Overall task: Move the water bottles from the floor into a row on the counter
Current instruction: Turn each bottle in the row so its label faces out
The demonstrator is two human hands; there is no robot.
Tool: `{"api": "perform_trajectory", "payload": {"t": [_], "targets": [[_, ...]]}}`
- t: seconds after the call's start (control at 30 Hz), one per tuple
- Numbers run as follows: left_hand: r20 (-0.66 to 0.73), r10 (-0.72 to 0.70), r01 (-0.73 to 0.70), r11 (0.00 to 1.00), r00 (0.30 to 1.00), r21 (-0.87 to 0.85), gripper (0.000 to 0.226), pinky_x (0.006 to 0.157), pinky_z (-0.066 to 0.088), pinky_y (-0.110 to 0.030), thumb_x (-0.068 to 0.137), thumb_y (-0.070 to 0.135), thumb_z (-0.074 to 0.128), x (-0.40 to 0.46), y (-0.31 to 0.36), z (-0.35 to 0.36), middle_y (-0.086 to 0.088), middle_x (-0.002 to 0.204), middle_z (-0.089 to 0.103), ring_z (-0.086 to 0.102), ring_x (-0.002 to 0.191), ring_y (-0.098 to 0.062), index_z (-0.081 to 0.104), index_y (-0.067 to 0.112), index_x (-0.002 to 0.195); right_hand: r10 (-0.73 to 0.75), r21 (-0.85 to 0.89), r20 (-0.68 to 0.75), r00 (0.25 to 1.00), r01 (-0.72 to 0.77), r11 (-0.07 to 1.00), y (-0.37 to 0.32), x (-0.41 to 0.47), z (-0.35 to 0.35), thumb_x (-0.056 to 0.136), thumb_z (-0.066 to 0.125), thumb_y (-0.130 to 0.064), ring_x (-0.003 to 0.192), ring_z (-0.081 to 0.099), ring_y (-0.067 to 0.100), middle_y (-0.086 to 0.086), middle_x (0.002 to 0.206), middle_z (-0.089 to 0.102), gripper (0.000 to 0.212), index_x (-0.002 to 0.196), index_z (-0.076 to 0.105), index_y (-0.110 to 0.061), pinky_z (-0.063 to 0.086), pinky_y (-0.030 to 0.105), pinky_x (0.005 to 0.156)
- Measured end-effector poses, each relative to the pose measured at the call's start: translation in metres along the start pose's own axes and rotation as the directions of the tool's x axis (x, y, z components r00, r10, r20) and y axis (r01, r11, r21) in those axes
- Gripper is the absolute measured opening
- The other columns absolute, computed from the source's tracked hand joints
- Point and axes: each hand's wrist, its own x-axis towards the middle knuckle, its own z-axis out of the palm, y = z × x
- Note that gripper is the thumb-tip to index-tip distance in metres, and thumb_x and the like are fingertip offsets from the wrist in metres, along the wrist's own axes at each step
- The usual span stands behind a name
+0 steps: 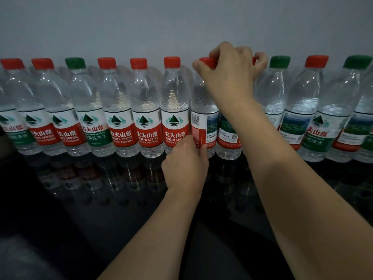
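Right hand (228,75) grips a red-capped bottle (203,118) in the counter (101,199) row; left hand (184,160) holds its base.

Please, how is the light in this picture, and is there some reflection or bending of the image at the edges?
Head view: dim, bluish light; the dark glossy counter mirrors the bottles faintly; wide-angle distortion tilts the outer bottles, such as the green-capped bottle at far right, inward; labels stay readable, with no strong glare.
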Motion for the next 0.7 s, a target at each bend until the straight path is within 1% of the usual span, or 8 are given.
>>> {"api": "perform_trajectory", "payload": {"t": [0.1, 0.23, 0.3, 0.4, 0.5, 0.7], "targets": [[0.006, 0.001, -0.001, 1.000, 1.000, 0.009, 0.028, 0.062, 0.047, -0.032, 0.090, 0.051, 0.056, 0.001, -0.001, 0.001, 0.006, 0.090, 0.065, 0.064, 0.079, -0.020, 0.056, 0.023, 0.094, -0.006, 0.011, 0.027, 1.000, 0.006, 1.000, 0.001, 0.003, 0.000, 0.086, 0.054, -0.060, 0.122, 0.042, 0.018, -0.007, 0.107, 0.063, 0.039, 0.107, 0.063, -0.028, 0.011, 0.044, 0.106], [0.004, 0.002, -0.002, 1.000, 1.000, 0.006, 0.029, 0.060, 0.042, -0.030, 0.089, 0.052, 0.056, 0.001, -0.001, 0.002, 0.007, 0.090, 0.064, 0.064, 0.080, -0.020, 0.056, 0.023, 0.094, -0.031, 0.012, 0.082, 0.996, 0.030, 0.999, 0.005, 0.008, -0.002, 0.090, 0.046, -0.053, 0.126, 0.039, 0.020, -0.005, 0.113, 0.063, 0.038, 0.115, 0.063, -0.030, 0.008, 0.048, 0.109], [0.003, -0.001, 0.001, 1.000, 1.000, 0.009, 0.029, 0.060, 0.040, -0.029, 0.089, 0.053, 0.057, 0.001, -0.001, 0.002, 0.007, 0.090, 0.064, 0.064, 0.080, -0.020, 0.056, 0.024, 0.094, -0.039, 0.011, 0.097, 0.995, 0.038, 0.999, 0.005, 0.008, -0.003, 0.089, 0.046, -0.052, 0.126, 0.039, 0.021, -0.005, 0.113, 0.063, 0.039, 0.117, 0.061, -0.030, 0.007, 0.049, 0.109], [0.003, -0.004, 0.004, 1.000, 1.000, 0.003, 0.030, 0.060, 0.040, -0.028, 0.089, 0.053, 0.056, 0.002, -0.001, 0.002, 0.007, 0.090, 0.065, 0.064, 0.080, -0.020, 0.056, 0.023, 0.095, -0.021, 0.000, 0.084, 0.996, 0.021, 1.000, 0.005, 0.008, -0.003, 0.087, 0.050, -0.059, 0.124, 0.041, 0.022, -0.006, 0.108, 0.061, 0.038, 0.108, 0.060, -0.029, 0.010, 0.048, 0.107], [0.006, -0.004, 0.004, 1.000, 1.000, 0.002, 0.032, 0.060, 0.040, -0.029, 0.090, 0.053, 0.056, 0.002, -0.001, 0.002, 0.005, 0.091, 0.066, 0.065, 0.083, -0.021, 0.058, 0.022, 0.098, -0.026, -0.013, 0.075, 0.997, 0.027, 1.000, 0.005, 0.009, -0.002, 0.087, 0.052, -0.060, 0.122, 0.042, 0.023, -0.006, 0.105, 0.063, 0.036, 0.102, 0.063, -0.030, 0.013, 0.047, 0.104], [0.016, -0.008, 0.008, 1.000, 1.000, -0.016, 0.034, 0.061, 0.039, -0.030, 0.089, 0.054, 0.056, 0.002, -0.001, 0.002, 0.005, 0.090, 0.066, 0.065, 0.083, -0.021, 0.057, 0.021, 0.098, -0.055, 0.025, 0.110, 0.992, 0.052, 0.998, 0.007, 0.014, -0.005, 0.090, 0.052, -0.055, 0.120, 0.043, 0.020, -0.013, 0.102, 0.063, 0.029, 0.102, 0.066, -0.032, 0.014, 0.048, 0.105]]}}
